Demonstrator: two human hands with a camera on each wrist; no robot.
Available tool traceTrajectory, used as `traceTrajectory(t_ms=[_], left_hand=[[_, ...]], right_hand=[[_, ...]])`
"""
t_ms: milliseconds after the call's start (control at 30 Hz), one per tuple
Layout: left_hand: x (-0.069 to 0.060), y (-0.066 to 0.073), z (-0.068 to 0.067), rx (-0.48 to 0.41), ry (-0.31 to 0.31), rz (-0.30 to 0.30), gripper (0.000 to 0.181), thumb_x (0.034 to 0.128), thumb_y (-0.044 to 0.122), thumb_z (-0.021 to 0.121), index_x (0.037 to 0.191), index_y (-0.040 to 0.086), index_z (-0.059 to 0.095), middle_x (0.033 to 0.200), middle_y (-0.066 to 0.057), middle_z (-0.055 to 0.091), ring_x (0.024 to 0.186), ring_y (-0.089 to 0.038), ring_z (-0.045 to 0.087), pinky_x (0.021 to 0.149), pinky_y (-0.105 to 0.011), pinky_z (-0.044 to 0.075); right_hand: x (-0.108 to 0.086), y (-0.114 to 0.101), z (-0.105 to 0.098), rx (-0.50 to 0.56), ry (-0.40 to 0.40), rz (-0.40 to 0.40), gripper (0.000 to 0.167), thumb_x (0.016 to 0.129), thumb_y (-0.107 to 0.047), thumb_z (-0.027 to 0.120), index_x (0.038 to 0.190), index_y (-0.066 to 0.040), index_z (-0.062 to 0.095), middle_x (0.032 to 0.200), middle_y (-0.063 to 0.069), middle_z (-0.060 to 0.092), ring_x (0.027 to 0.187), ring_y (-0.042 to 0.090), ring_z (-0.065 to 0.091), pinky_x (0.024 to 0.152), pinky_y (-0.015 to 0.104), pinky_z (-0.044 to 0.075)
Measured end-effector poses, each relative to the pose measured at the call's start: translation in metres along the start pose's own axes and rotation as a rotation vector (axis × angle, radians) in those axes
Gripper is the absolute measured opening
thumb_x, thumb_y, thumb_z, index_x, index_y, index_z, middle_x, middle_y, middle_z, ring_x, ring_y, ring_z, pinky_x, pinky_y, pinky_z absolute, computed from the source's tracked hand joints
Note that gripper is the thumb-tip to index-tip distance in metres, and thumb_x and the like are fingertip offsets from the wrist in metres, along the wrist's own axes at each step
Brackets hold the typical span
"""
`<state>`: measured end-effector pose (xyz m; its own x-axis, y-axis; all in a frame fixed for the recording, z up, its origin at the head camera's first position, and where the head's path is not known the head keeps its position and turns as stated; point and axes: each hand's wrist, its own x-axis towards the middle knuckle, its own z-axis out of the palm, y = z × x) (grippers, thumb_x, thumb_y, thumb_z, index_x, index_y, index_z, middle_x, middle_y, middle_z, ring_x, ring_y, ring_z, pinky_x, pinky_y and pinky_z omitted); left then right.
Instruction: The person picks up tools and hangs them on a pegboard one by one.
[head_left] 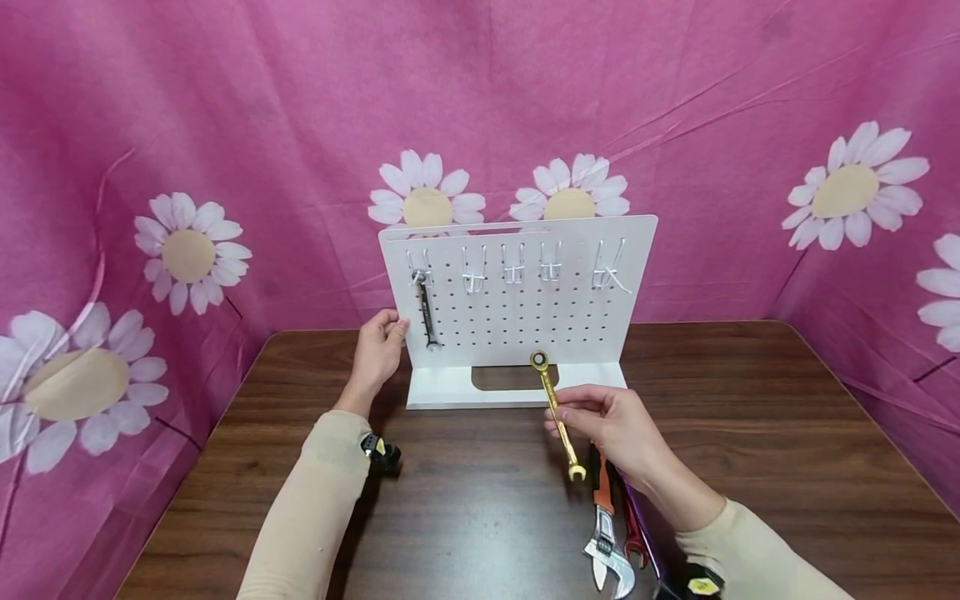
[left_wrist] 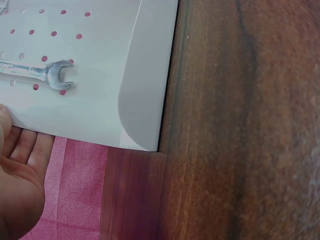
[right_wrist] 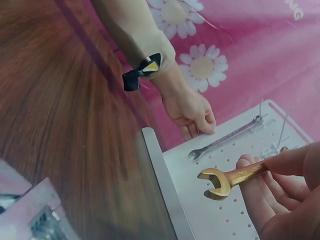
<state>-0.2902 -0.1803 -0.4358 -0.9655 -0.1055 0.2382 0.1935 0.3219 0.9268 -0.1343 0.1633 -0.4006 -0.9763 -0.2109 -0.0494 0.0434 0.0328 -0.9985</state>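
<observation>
A white pegboard (head_left: 517,321) stands upright on its base, with several metal hooks (head_left: 513,271) along its upper part. My left hand (head_left: 380,352) holds the board's left edge, thumb in front and fingers behind it. Near that edge a silver combination wrench (head_left: 427,312) hangs from the leftmost hook, open end down. My right hand (head_left: 618,423) pinches a gold combination wrench (head_left: 549,385) by its shaft in front of the board's lower right. Its ring end points up and its open end (right_wrist: 224,183) points down, clear of the board.
Below my right hand, an adjustable wrench (head_left: 602,533) with an orange-and-black handle lies on the wooden table (head_left: 465,508). Beside it are a red wrench (head_left: 634,529) and a purple-edged item, partly hidden by my right arm. A pink flowered cloth (head_left: 315,125) hangs behind and at both sides.
</observation>
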Motion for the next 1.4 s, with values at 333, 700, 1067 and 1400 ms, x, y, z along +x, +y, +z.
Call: traceTrajectory(t_ms=[333, 700, 1067, 1400], left_hand=[[0.000, 0.001, -0.001, 0.000, -0.002, 0.003, 0.018, 0.1098, 0.007, 0.061, 0.110, -0.009, 0.068, 0.073, -0.006, 0.064, 0.065, -0.002, 0.047, 0.061, -0.018, 0.040], [0.000, 0.003, -0.001, 0.012, -0.004, 0.000, 0.017, 0.1096, 0.008, 0.062, 0.110, -0.008, 0.068, 0.076, -0.008, 0.067, 0.067, -0.005, 0.050, 0.062, -0.018, 0.041], [0.000, 0.002, 0.000, 0.023, -0.003, 0.013, 0.018, 0.1100, 0.009, 0.062, 0.107, -0.008, 0.067, 0.070, -0.006, 0.056, 0.065, -0.003, 0.046, 0.059, -0.019, 0.039], [-0.001, 0.003, -0.001, 0.026, -0.004, 0.007, 0.017, 0.1099, 0.008, 0.062, 0.109, -0.008, 0.068, 0.072, -0.007, 0.060, 0.066, -0.006, 0.049, 0.062, -0.019, 0.041]], right_hand=[[0.011, -0.011, 0.012, 0.026, 0.019, 0.011, 0.035, 0.102, 0.002, 0.067, 0.128, 0.024, 0.059, 0.099, 0.020, 0.082, 0.084, 0.019, 0.082, 0.085, 0.033, 0.066], [0.021, -0.019, 0.023, 0.023, 0.034, 0.016, 0.031, 0.102, -0.001, 0.070, 0.123, 0.021, 0.064, 0.094, 0.013, 0.082, 0.084, 0.018, 0.081, 0.081, 0.031, 0.067], [0.036, -0.031, 0.034, -0.031, 0.029, -0.022, 0.026, 0.101, -0.003, 0.072, 0.120, 0.015, 0.070, 0.098, 0.013, 0.083, 0.082, 0.017, 0.080, 0.077, 0.033, 0.067], [0.050, -0.042, 0.046, -0.023, 0.010, -0.054, 0.023, 0.101, -0.003, 0.071, 0.118, 0.013, 0.070, 0.100, 0.017, 0.083, 0.079, 0.016, 0.079, 0.077, 0.033, 0.066]])
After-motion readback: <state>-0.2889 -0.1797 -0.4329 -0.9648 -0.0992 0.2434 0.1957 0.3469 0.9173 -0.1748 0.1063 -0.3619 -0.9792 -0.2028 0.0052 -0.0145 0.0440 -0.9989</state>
